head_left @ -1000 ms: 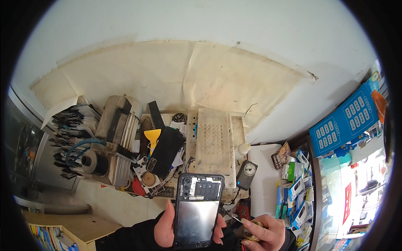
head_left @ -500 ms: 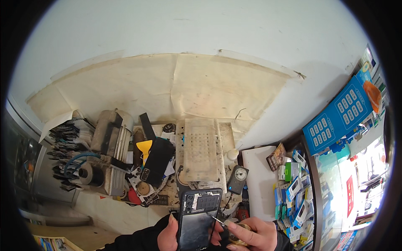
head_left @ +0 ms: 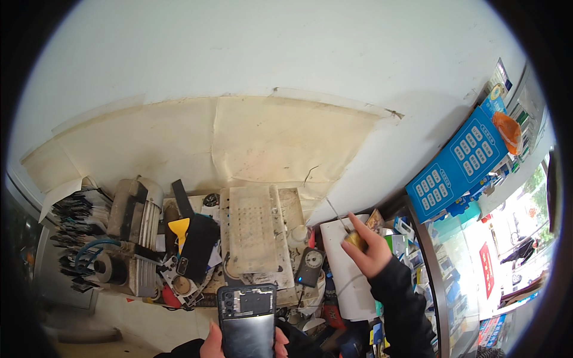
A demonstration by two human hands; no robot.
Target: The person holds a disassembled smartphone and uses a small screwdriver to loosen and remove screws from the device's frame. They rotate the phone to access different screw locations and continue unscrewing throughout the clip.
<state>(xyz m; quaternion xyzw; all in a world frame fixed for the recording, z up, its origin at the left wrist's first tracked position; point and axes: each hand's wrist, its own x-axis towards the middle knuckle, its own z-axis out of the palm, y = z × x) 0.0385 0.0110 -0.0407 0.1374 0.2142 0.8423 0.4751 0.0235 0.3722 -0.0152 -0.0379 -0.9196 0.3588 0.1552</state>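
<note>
In the lower middle is a dark smartphone (head_left: 249, 322) with its back cover off, its camera lenses and inner plate at the top end. My left hand (head_left: 212, 342) is closed around it, thumb on one edge and fingertips on the other. My right hand (head_left: 373, 250) is raised at the right, over the white surface. It grips a slim screwdriver (head_left: 356, 241) by its gold-coloured handle. The thin shaft points up and to the left, well apart from the phone.
A worn bench holds a beige perforated plate (head_left: 253, 230), a black handheld device with a dial (head_left: 311, 267), a yellow scraper (head_left: 179, 228) and a dusty motor-like machine (head_left: 128, 209). A white board (head_left: 343, 292) lies at right, near stacked small boxes (head_left: 395, 243) and a blue sign (head_left: 456, 167).
My right hand has lifted the screwdriver off the phone and carried it up and right. The phone stays in my left hand. The whole view has shifted.
</note>
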